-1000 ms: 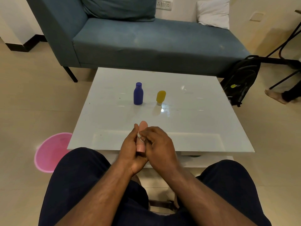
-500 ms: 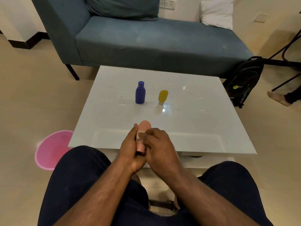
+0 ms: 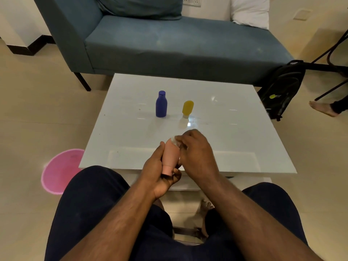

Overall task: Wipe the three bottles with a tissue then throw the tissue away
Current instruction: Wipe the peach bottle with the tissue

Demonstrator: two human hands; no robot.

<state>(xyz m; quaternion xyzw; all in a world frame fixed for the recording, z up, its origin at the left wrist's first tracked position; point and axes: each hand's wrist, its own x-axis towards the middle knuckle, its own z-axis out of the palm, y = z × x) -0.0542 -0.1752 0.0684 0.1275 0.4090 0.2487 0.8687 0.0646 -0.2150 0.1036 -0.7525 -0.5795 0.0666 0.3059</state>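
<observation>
At the near edge of the glossy white bench (image 3: 235,140), our left hand (image 3: 157,172) holds the pink plastic bottle (image 3: 170,157) by its neck; our right hand (image 3: 195,153) pinches the white tissue (image 3: 173,140) against its base. A loose grip risks dropping it.

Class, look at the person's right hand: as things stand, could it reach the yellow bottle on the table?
Probably yes. The yellow bottle stands just beyond the right hand with only bare table between them. But that hand is pinching the tissue against the pink bottle.
</observation>
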